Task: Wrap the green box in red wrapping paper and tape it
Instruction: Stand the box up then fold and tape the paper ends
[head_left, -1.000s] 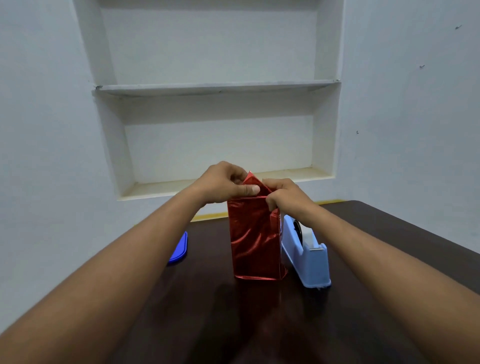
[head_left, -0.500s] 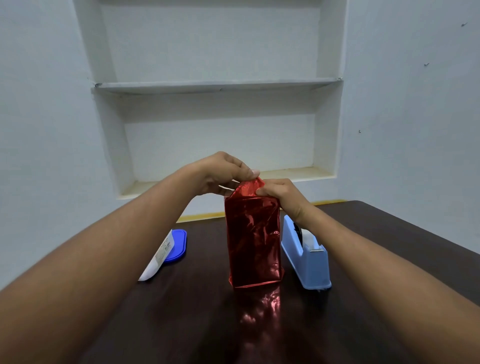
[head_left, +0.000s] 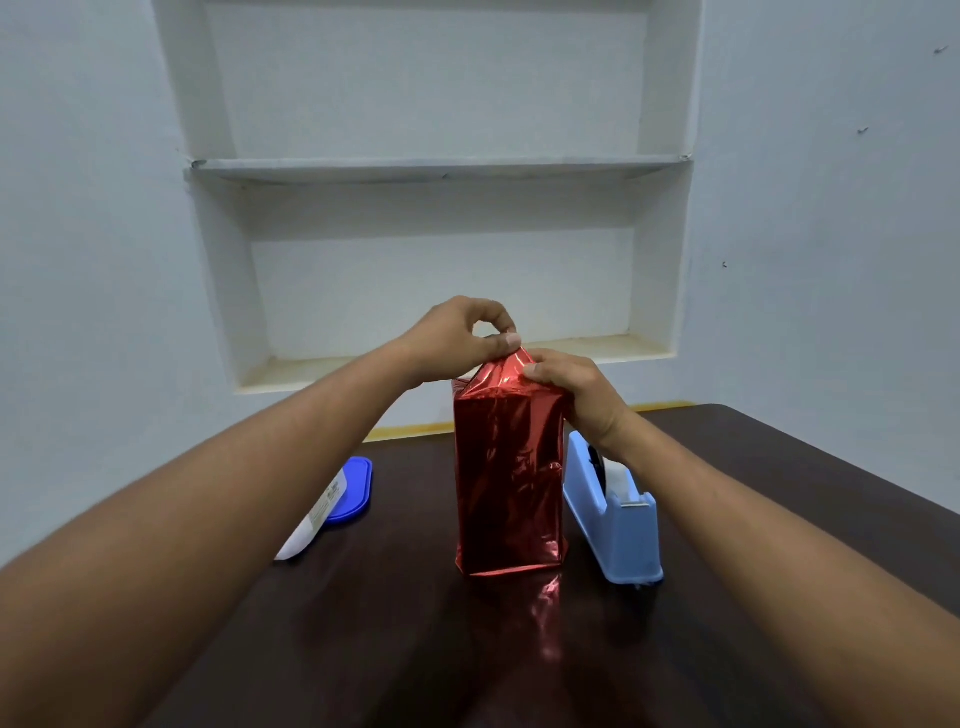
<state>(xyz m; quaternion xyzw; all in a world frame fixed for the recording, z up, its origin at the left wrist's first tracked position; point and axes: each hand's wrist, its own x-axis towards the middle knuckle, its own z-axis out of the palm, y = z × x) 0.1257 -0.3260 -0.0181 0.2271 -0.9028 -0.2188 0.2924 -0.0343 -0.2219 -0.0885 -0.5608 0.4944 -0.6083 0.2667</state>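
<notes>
The box stands upright near the middle of the dark table, fully covered in shiny red paper, no green showing. The left hand pinches the paper's peak at the top; the right hand grips the flap just beside it. This looks like closing the top end. Next, I'd say, fold that peak flat and fetch tape from the blue dispenser touching its right side.

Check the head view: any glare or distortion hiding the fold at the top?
Head view: glare streaks the shiny red wrapped box, mirrored on the glossy dark table; wide-angle stretch swells the forearms; left hand and right hand sharp at the top.
</notes>
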